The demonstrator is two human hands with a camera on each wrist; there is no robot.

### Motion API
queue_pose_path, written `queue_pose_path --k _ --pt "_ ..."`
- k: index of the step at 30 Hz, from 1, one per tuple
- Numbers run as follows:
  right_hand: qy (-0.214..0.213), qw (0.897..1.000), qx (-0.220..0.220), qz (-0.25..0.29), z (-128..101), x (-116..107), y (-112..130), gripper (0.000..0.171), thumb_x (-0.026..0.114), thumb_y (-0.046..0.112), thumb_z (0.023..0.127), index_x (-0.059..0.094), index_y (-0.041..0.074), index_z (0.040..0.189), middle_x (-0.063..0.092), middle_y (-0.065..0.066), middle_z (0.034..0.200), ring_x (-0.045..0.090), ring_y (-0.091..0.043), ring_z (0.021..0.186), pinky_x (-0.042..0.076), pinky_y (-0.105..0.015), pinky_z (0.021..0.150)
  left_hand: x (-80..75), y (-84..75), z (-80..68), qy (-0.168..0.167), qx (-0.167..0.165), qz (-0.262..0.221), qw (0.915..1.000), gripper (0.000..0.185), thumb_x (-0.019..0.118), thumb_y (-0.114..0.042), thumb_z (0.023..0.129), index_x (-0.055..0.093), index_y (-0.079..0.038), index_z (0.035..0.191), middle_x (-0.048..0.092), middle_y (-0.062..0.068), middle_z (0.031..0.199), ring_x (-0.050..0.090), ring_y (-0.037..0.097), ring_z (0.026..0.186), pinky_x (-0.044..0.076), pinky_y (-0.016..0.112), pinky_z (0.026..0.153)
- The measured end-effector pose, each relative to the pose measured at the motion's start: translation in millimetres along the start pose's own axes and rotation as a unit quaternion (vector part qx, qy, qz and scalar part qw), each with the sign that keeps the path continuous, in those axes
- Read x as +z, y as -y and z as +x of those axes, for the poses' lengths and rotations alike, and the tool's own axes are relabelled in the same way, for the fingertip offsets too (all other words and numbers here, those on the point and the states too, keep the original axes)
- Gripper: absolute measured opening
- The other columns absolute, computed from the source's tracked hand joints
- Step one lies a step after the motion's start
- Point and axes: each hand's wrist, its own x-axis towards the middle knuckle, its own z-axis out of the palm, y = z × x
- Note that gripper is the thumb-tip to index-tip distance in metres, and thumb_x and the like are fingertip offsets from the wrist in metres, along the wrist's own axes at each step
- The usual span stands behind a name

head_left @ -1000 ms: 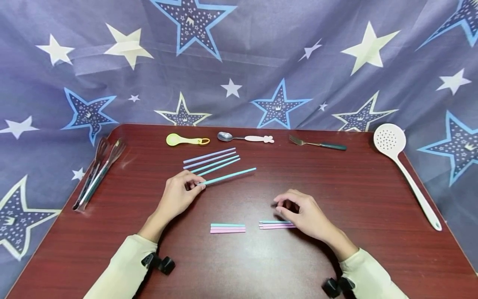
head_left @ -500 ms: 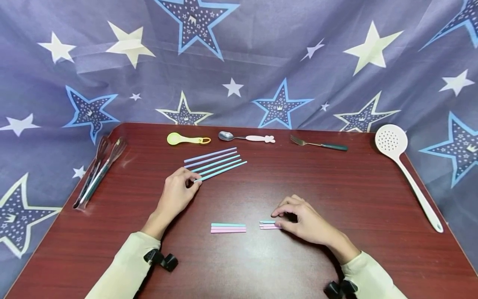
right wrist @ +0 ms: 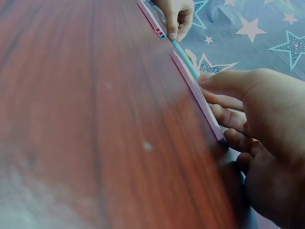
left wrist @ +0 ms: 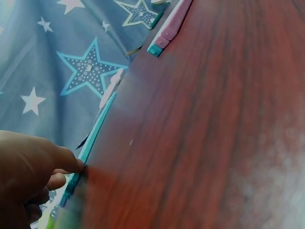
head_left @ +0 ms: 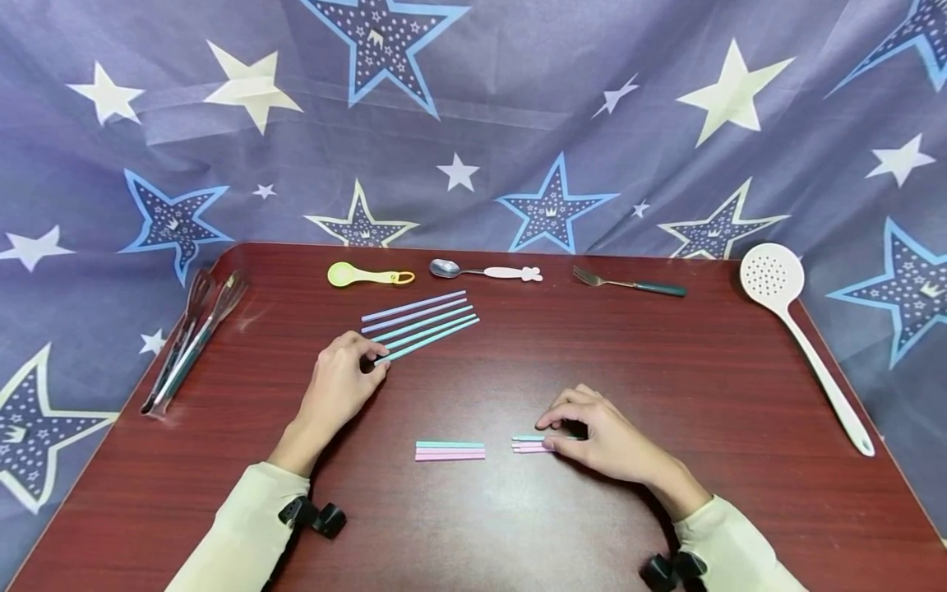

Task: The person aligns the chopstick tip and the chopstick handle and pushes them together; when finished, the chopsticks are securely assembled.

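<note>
In the head view my left hand (head_left: pixel 340 386) pinches the near end of a teal chopstick-like stick (head_left: pixel 436 338) between thumb and fingers; the stick lies slanted on the table. Beside it are parallel teal (head_left: pixel 425 323) and blue sticks (head_left: pixel 414 305). My right hand (head_left: pixel 602 436) rests over a short bundle of pink and teal sticks (head_left: pixel 525 445), partly covering it. Its thumb and index finger are apart, with loosely bent fingers. In the right wrist view the thumb lies by the teal stick (right wrist: pixel 185 59). Another pink and teal bundle (head_left: pixel 450 451) lies left of it.
Along the back lie a yellow measuring spoon (head_left: pixel 370 275), a spoon with a pink handle (head_left: pixel 484 271) and a fork (head_left: pixel 629 284). Two metal whisks (head_left: pixel 192 345) are at the left edge, a white slotted ladle (head_left: pixel 802 337) at the right. A star-patterned cloth (head_left: pixel 473 123) hangs behind.
My left hand has brought the teal stick back and leftward, in line beside the other slanted sticks. My right hand has lowered slightly over the short bundle.
</note>
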Motion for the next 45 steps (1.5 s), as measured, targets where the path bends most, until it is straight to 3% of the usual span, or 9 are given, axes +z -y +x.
queue_pose_path --k 3,6,8,10,12,13,17,34,45 --pt "0.0 1.0 -0.001 0.001 -0.5 0.6 0.0 0.02 0.083 0.016 0.086 0.078 0.024 0.103 0.069 0.015 0.097 0.052 -0.003 0.089 0.041 -0.026 0.08 -1.6 -9.6 -1.2 0.008 0.013 -0.01 0.9998 0.013 0.083 -0.008 0.082 0.079 -0.008 0.094 0.067 0.007 0.088 0.063 0.022 0.081 0.051 0.041 0.074" --pt "-0.001 1.0 0.001 0.002 -0.9 0.8 0.2 0.019 0.083 0.017 0.086 0.078 0.025 0.102 0.069 0.015 0.096 0.053 -0.003 0.089 0.041 -0.026 0.08 -2.1 -26.2 -6.0 0.073 0.067 -0.045 0.994 0.012 0.084 -0.012 0.083 0.08 -0.015 0.094 0.069 -0.002 0.087 0.062 0.013 0.079 0.05 0.033 0.072" --pt "-0.002 1.0 0.0 0.0 -1.0 1.0 0.2 0.019 0.083 0.017 0.086 0.078 0.025 0.102 0.069 0.016 0.096 0.053 -0.003 0.089 0.041 -0.026 0.08 -1.6 -38.3 -11.7 0.15 0.108 -0.075 0.98 0.012 0.084 -0.017 0.085 0.081 -0.019 0.097 0.07 -0.008 0.088 0.06 0.008 0.077 0.049 0.026 0.07" --pt "-0.005 1.0 -0.004 -0.002 -0.6 1.6 0.0 0.018 0.084 0.017 0.086 0.078 0.025 0.102 0.068 0.016 0.096 0.053 -0.003 0.089 0.042 -0.026 0.08 -0.6 -48.7 -18.0 0.225 0.132 -0.099 0.9603 0.014 0.083 -0.023 0.087 0.081 -0.021 0.101 0.07 -0.012 0.09 0.058 0.003 0.077 0.048 0.02 0.069" --pt "-0.009 1.0 -0.007 -0.003 -0.3 2.2 -0.1 0.019 0.084 0.016 0.085 0.079 0.024 0.102 0.068 0.015 0.095 0.053 -0.003 0.088 0.042 -0.027 0.08 -0.7 -57.4 -23.1 0.267 0.14 -0.109 0.9473 0.019 0.084 -0.028 0.086 0.081 -0.021 0.104 0.07 -0.012 0.093 0.057 0.002 0.078 0.047 0.018 0.069" --pt "-0.009 1.0 -0.009 -0.004 -0.1 2.3 0.1 0.019 0.084 0.016 0.085 0.079 0.024 0.102 0.068 0.015 0.095 0.053 -0.003 0.089 0.042 -0.027 0.08 -0.6 -60.5 -25.0 0.275 0.141 -0.109 0.9449 0.021 0.085 -0.029 0.085 0.081 -0.022 0.104 0.07 -0.012 0.093 0.057 0.002 0.078 0.047 0.017 0.069" --pt "-0.006 1.0 -0.004 -0.006 -0.2 1.4 0.9 0.019 0.084 0.016 0.085 0.079 0.025 0.101 0.068 0.016 0.095 0.053 -0.003 0.089 0.041 -0.028 0.081 -1.3 -67.6 -28.3 0.275 0.131 -0.12 0.9451 0.02 0.088 -0.026 0.082 0.083 -0.02 0.101 0.071 -0.01 0.092 0.059 0.004 0.078 0.048 0.017 0.069" --pt "0.0 1.0 0.009 -0.003 -0.3 0.4 4.8 0.016 0.083 0.016 0.086 0.078 0.028 0.094 0.066 0.021 0.091 0.052 -0.004 0.089 0.039 -0.028 0.083 5.2 -69.7 -29.8 0.27 0.074 -0.144 0.9491 0.007 0.088 -0.02 0.081 0.083 -0.022 0.086 0.067 -0.017 0.08 0.056 -0.004 0.071 0.048 0.017 0.065" --pt "-0.016 1.0 -0.006 -0.005 0.6 3.0 2.3 0.016 0.083 0.012 0.085 0.076 0.026 0.089 0.063 0.019 0.085 0.05 -0.002 0.084 0.038 -0.026 0.08 7.4 -70.1 -30.5 0.259 0.064 -0.147 0.9526 0.011 0.088 -0.021 0.081 0.078 -0.025 0.08 0.062 -0.018 0.074 0.056 -0.001 0.069 0.047 0.017 0.063"
